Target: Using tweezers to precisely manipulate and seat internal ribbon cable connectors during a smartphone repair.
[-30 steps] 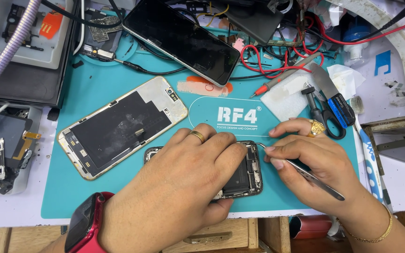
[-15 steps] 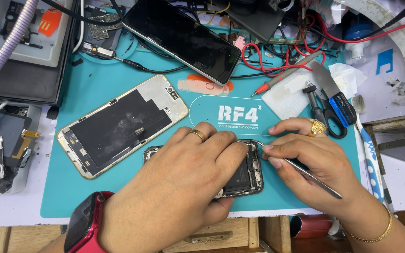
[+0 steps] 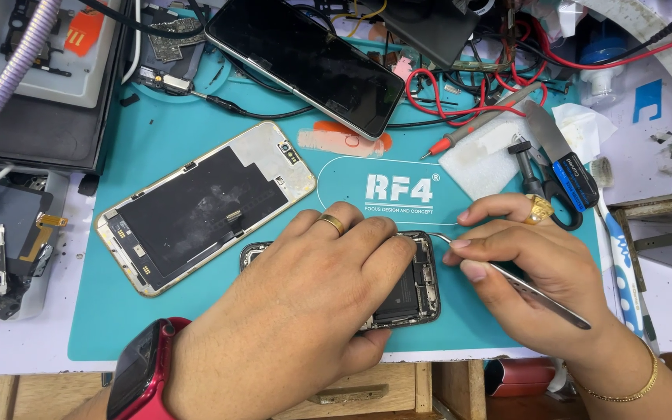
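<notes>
- The left hand [image 3: 297, 311] lies flat, palm down, over an opened phone body [image 3: 410, 292] on the teal work mat [image 3: 173, 148]. Its fingers are spread loosely and press the body against the mat; they grip nothing.
- The left hand carries a gold ring [image 3: 331, 224] on one finger and a red-cased watch [image 3: 140, 372] at the wrist.
- The phone body sits at the front-centre of the mat, near the front edge. Only its right end shows, with the dark battery and small parts exposed; the rest is hidden under the left hand.
- The right hand [image 3: 538, 284] is just to the right of the phone body. Thumb and forefinger are pinched narrowly on a pair of metal tweezers [image 3: 507, 276].
- The tweezers run from beyond the heel of the right hand up and left. Their curved tip meets the upper right corner of the phone body.
- The right hand has a gold ring [image 3: 540, 208] and a thin gold bracelet [image 3: 631, 385] at the wrist.
- A detached screen panel [image 3: 204, 206] lies face down, tilted, to the left of the phone body and just beside it.
- A second phone with a dark screen [image 3: 313, 66] lies at the back of the mat, well apart from both hands.
- Black-handled pliers [image 3: 534, 183], a blue-handled blade [image 3: 565, 159] and a white cloth [image 3: 484, 155] lie at the right edge of the mat, just behind the right hand.
- Red wires [image 3: 437, 97] lie tangled at the back right.
</notes>
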